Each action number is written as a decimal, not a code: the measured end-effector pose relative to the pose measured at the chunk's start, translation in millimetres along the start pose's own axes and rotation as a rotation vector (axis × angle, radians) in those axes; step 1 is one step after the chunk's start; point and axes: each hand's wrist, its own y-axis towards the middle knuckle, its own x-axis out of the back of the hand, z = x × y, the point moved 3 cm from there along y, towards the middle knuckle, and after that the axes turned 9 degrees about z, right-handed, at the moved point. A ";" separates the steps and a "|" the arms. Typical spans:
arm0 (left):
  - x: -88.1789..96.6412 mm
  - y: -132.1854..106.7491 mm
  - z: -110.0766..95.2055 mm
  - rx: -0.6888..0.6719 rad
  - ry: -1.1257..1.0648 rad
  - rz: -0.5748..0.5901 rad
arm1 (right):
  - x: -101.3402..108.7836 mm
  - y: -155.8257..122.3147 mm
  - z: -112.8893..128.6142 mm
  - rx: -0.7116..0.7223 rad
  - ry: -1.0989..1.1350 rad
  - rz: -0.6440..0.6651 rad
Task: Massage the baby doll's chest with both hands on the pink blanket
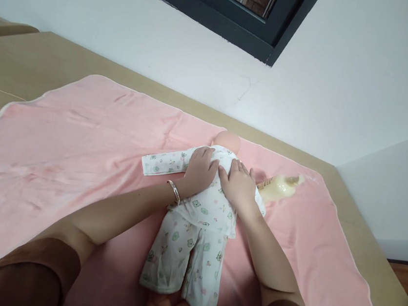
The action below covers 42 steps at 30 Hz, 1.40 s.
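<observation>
A baby doll (227, 140) lies on a pink blanket (72, 148), its head toward the wall and its bare feet near me. It wears a white printed top (209, 205) and matching trousers (188, 259). My left hand (200, 170) lies on the doll's chest by the left shoulder, its fingers curled over the fabric at the collar. My right hand (237, 184) lies flat on the top at the other shoulder, fingers stretched out. One sleeve (164, 163) lies flat and empty to the left. The doll's bare arm (281, 186) sticks out to the right.
The blanket covers a tan wooden table (23, 58) that stands against a white wall (166, 35). A dark window frame (240, 24) is above. The table's right edge (374, 236) drops to a wooden floor. A bracelet (174, 191) is on my left wrist.
</observation>
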 end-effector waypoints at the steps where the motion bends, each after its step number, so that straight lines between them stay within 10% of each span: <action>1: -0.6 1.3 1.3 0.002 0.035 0.018 | 0.9 1.9 -2.0 0.003 0.016 0.002; 18: 3.5 2.5 -8.3 -0.334 0.378 0.099 | -8.0 10.4 -3.3 0.131 -0.054 -0.033; 42: 4.0 -5.6 -13.4 -0.274 0.409 0.005 | 0.8 2.3 1.2 0.163 -0.186 -0.046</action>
